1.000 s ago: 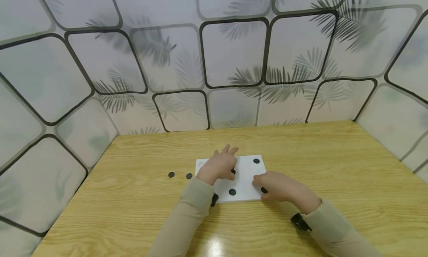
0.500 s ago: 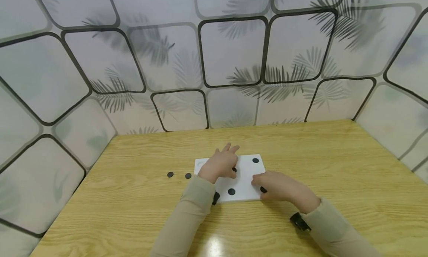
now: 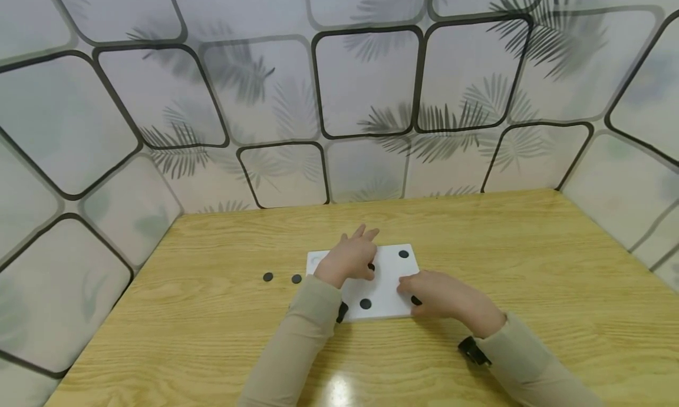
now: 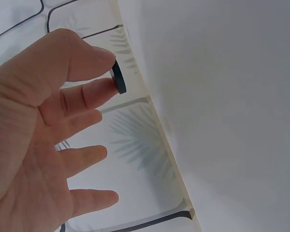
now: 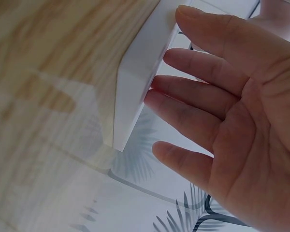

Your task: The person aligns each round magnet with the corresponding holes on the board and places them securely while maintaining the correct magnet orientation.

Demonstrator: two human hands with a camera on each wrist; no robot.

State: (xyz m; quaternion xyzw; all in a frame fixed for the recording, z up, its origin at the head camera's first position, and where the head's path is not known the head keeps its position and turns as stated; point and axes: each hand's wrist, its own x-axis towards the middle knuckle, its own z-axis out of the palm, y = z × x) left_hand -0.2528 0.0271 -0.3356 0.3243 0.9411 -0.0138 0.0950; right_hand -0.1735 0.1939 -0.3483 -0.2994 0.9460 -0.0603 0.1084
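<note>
A flat white board lies on the table, with several black discs on it. Over its middle, my left hand pinches a small black disc between thumb and index finger. The disc is tipped on edge in the left wrist view, and the other three fingers are spread. My right hand rests at the board's right side, its fingertips touching the board with nothing pinched. One disc lies beside the right fingers, another near the front edge, another at the far right corner.
On the wooden table, two loose black discs lie left of the board, one farther out and one close by. A shallow round recess shows in the board's far left corner. Patterned walls enclose the table's back and sides.
My left hand has shifted slightly right and away from me over the board, still pinching the disc. The right hand stays in place at the board's side.
</note>
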